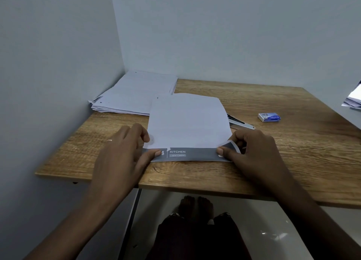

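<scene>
Paper sheets (187,120) lie flat on the table (293,152) near its front edge, with a grey band printed KITCHEN along the near side. The left grip (125,148) is clamped on the near left corner. The right grip (252,152) pinches the near right corner, which curls upward. A paper stack (134,95) sits rear left. A stapler (238,121) shows just beside the sheets' right edge, and a staple box (269,117) lies farther right.

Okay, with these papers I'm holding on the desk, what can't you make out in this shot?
Head view only:
- stapler: mostly hidden behind the white sheet.
- printed sheet: covered by the white sheet except its KITCHEN band; small line beneath blurred.
- its near corners: under the left hand and right hand.
- blue box: label too small.
- papers at right: cut by the frame edge.
</scene>
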### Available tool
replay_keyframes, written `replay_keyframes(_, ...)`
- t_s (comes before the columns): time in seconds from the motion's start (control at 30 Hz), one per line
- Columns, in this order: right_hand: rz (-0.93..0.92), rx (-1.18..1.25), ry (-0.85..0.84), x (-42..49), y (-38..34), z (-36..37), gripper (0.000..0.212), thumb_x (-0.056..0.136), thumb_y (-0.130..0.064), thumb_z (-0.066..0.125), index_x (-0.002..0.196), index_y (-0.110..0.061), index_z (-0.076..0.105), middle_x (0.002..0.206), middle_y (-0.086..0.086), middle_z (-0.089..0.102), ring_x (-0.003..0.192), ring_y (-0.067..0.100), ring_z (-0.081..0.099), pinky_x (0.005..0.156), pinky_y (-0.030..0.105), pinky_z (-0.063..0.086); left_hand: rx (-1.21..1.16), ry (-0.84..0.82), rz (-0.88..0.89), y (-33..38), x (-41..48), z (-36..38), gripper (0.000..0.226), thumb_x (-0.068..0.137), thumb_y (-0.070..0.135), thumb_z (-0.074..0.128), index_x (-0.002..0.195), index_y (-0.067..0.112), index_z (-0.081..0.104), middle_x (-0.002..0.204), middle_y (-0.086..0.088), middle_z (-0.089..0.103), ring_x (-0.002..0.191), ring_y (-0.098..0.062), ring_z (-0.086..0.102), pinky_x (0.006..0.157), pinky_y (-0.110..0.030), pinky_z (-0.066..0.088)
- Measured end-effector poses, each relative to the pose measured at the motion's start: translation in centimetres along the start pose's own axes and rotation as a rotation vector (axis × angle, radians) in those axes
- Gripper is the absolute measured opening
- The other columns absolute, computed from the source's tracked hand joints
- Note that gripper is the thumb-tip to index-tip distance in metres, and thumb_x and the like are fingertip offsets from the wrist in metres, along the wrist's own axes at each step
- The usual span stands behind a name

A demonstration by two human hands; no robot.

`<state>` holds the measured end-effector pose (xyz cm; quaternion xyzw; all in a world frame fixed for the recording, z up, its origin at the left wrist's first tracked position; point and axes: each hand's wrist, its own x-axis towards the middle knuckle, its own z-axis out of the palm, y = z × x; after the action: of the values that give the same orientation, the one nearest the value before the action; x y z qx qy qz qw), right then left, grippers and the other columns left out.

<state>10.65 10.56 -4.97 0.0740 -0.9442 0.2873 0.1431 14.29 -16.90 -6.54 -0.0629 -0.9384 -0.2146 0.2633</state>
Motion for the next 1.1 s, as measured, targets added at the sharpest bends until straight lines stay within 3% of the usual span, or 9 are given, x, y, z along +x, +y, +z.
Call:
replay_keyframes(0.1, -0.002, 0.01, 0.001, -0.3, -0.1, 0.0, 0.017, 0.079, -0.034, 0.082, 0.077, -0.025, 0.067, 0.072, -0.016, 0.06, 0.071, -0.001, 0.055, 0.057, 0.015, 0.035, 0.111, 0.053, 0.123, 1.0, -0.6, -0.1, 0.019, 0.094, 0.04, 0.065, 0.095, 0.022, 0.07, 0.101, 0.001, 0.065, 0.095, -0.026, 0.059, 0.075, -0.042, 0.046)
replay_keyframes(0.23, 0.0, 0.008, 0.009, -0.5, -0.1, 0.1, 0.016, 0.079, -0.033, 0.082, 0.08, -0.02, 0.072, 0.072, -0.017, 0.061, 0.073, -0.001, 0.057, 0.06, 0.017, 0.041, 0.072, -0.099, 0.325, 3.1, -1.4, 0.4, 0.035, 0.097, 0.041, 0.051, 0.115, 0.021, 0.074, 0.129, -0.002, 0.07, 0.125, -0.027, 0.062, 0.103, -0.048, 0.048)
replay_keyframes(0.4, -0.005, 0.028, 0.016, -0.6, -0.2, 0.1, 0.016, 0.079, -0.032, 0.082, 0.076, -0.022, 0.07, 0.071, -0.018, 0.062, 0.072, 0.0, 0.059, 0.061, 0.018, 0.043, 0.052, -0.372, 0.352, 4.7, -1.2, 1.3, 0.059, 0.102, 0.053, 0.021, 0.151, 0.031, 0.044, 0.158, 0.009, 0.042, 0.15, -0.01, 0.03, 0.126, -0.036, 0.017)
replay_keyframes(0.53, 0.005, 0.039, 0.016, -0.7, -0.4, 0.1, 0.016, 0.08, -0.032, 0.081, 0.077, -0.024, 0.068, 0.072, -0.017, 0.062, 0.072, 0.0, 0.058, 0.061, 0.015, 0.04, 0.031, -0.451, 0.346, 4.2, -1.9, 1.6, 0.066, 0.097, 0.064, 0.005, 0.158, 0.041, 0.02, 0.164, 0.022, 0.016, 0.152, 0.005, 0.007, 0.123, -0.019, -0.001)
replay_keyframes(0.7, 0.035, 0.009, 0.021, -1.0, -0.7, 0.0, 0.014, 0.082, -0.032, 0.08, 0.087, -0.024, 0.069, 0.082, -0.014, 0.062, 0.072, 0.001, 0.054, 0.062, 0.013, 0.037, 0.039, -0.494, 0.351, 4.0, -2.1, 1.4, 0.068, 0.095, 0.07, 0.007, 0.158, 0.046, 0.014, 0.165, 0.025, 0.01, 0.151, 0.008, 0.0, 0.126, -0.024, 0.002)
replay_keyframes(0.83, 0.065, -0.101, 0.131, -2.1, -1.2, 0.3, 0.024, 0.083, -0.02, 0.079, 0.104, -0.018, 0.069, 0.108, -0.001, 0.067, 0.095, 0.015, 0.058, 0.079, 0.026, 0.044, 0.04, -0.515, 0.356, 3.5, -2.0, 1.2, 0.066, 0.093, 0.072, 0.0, 0.156, 0.052, 0.003, 0.164, 0.031, 0.0, 0.149, 0.012, -0.011, 0.126, -0.027, -0.002)
replay_keyframes(0.93, -0.067, -0.282, 0.208, -3.5, -2.6, 1.1, 0.03, 0.074, 0.0, 0.081, 0.101, -0.01, 0.073, 0.115, 0.011, 0.07, 0.109, 0.031, 0.061, 0.087, 0.039, 0.05, 0.044, -0.504, 0.35, 3.6, -2.2, 1.4, 0.067, 0.094, 0.069, 0.001, 0.158, 0.048, 0.008, 0.165, 0.029, 0.001, 0.15, 0.01, -0.01, 0.125, -0.025, -0.005)
replay_keyframes(1.03, -0.246, -0.31, 0.108, -5.0, -4.5, 2.2, 0.041, 0.044, -0.004, 0.094, 0.08, -0.013, 0.078, 0.087, 0.005, 0.076, 0.081, 0.024, 0.072, 0.065, 0.031, 0.058, 0.046, -0.487, 0.334, 3.8, -2.4, 1.7, 0.069, 0.095, 0.067, 0.008, 0.157, 0.041, 0.022, 0.166, 0.023, 0.006, 0.152, 0.005, 0.0, 0.126, -0.027, -0.002)
replay_keyframes(1.1, -0.265, -0.277, 0.016, -5.7, -5.5, 3.0, 0.048, 0.037, -0.016, 0.099, 0.081, -0.016, 0.08, 0.082, 0.001, 0.078, 0.074, 0.019, 0.075, 0.06, 0.028, 0.059, 0.069, -0.462, 0.34, 3.9, -2.4, 1.6, 0.066, 0.096, 0.061, 0.023, 0.152, 0.031, 0.041, 0.165, 0.013, 0.024, 0.152, -0.005, 0.022, 0.126, -0.031, 0.011)
